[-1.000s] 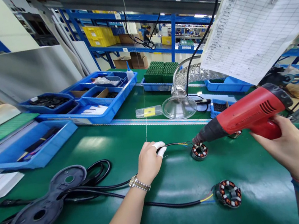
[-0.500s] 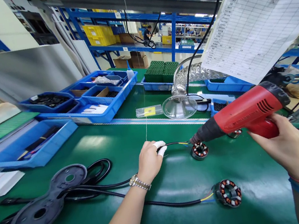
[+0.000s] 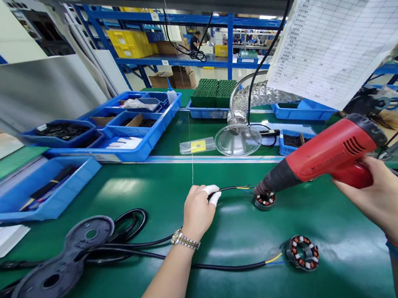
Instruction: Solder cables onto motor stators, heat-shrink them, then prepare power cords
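Note:
My right hand (image 3: 380, 194) grips the handle of a red heat gun (image 3: 332, 148), its black nozzle pointing left and down over a small motor stator (image 3: 265, 201) with copper windings. Between thumb and finger, both in white finger cots, my left hand (image 3: 201, 210) pinches a black cable (image 3: 227, 188). Thin coloured wires run from that cable's end to the stator. Nearer to me lies a second stator (image 3: 303, 254), joined by yellow and blue wires to another black cable (image 3: 235, 267). A grey figure-eight-shaped cover (image 3: 63, 265) with cables through it rests at the left.
Behind the hands stands a clear funnel-shaped hood (image 3: 238, 140) on a foil duct. Blue trays (image 3: 138, 152) of parts fill the back left, and an open blue bin (image 3: 51, 208) sits nearer. A paper form (image 3: 346, 25) hangs at upper right.
The heat gun's nozzle has shifted slightly right and down, now overlapping the top of the farther stator. My left hand keeps its pinch on the cable, and the view has tilted slightly.

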Tool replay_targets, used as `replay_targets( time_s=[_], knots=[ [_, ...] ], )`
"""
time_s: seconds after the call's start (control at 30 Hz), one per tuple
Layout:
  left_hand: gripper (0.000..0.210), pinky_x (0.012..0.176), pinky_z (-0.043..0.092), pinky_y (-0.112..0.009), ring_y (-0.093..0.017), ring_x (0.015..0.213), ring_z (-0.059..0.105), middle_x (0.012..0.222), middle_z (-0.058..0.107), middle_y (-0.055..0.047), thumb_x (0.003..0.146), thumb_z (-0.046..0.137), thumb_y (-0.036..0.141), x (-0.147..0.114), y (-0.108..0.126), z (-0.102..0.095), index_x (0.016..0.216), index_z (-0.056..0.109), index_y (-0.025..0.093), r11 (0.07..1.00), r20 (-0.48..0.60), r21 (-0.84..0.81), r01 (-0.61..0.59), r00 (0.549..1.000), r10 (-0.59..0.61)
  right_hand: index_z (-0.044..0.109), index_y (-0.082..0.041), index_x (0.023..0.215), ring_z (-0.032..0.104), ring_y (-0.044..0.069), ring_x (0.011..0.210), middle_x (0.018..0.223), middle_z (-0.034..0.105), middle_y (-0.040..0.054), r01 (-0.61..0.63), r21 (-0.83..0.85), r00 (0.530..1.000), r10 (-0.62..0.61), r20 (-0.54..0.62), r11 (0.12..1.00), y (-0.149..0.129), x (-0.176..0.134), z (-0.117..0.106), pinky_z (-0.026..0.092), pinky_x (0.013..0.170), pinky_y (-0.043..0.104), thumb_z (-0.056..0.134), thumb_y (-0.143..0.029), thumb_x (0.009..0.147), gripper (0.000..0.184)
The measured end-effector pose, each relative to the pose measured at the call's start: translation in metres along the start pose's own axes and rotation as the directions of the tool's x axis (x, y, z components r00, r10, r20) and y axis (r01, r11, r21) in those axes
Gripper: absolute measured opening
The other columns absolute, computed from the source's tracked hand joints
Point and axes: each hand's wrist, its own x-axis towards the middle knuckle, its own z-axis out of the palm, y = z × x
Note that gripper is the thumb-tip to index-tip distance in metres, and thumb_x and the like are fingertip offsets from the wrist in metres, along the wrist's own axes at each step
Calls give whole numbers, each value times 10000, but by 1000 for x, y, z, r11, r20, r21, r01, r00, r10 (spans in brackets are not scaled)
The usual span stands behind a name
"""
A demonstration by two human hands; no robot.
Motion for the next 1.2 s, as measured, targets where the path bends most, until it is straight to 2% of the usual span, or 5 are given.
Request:
replay_targets(
  time_s=[0.5, 0.9, 1.1, 1.2],
  knots=[
    [163, 701, 430, -311, -201, 792, 511, 804, 662, -39, 812, 535, 245, 1, 1, -2, 894, 662, 187, 1000, -2, -12, 7, 1000, -7, 523, -159, 1137, 624, 258, 751, 889, 656, 88, 22, -36, 1000, -22, -14, 999, -3, 1, 2, 430, 601, 298, 586, -559, 656, 628],
    [168, 721, 428, -310, -201, 793, 499, 807, 660, -33, 815, 530, 247, 0, 2, -2, 905, 660, 189, 1000, 13, -1, 14, 1000, -14, 561, -181, 1041, 635, 237, 722, 829, 662, 66, 44, -35, 999, -45, -16, 998, 3, 0, -1, 427, 589, 273, 604, -542, 634, 546],
    [167, 717, 425, -309, -198, 788, 497, 805, 660, -29, 815, 528, 250, 1, 1, -2, 899, 661, 195, 1000, 6, -1, 8, 1000, -8, 549, -185, 1057, 637, 247, 723, 853, 666, 66, -12, -46, 997, 8, -79, 999, -4, 12, 4, 428, 585, 280, 602, -543, 629, 560],
    [160, 710, 426, -314, -199, 779, 498, 792, 660, -29, 812, 529, 241, 0, 2, -3, 889, 663, 198, 1000, -2, -11, 4, 1000, -4, 554, -167, 1050, 626, 243, 723, 874, 660, 80, 18, -38, 997, -20, -70, 999, -12, 20, 9, 420, 581, 280, 589, -521, 657, 530]
  ],
)
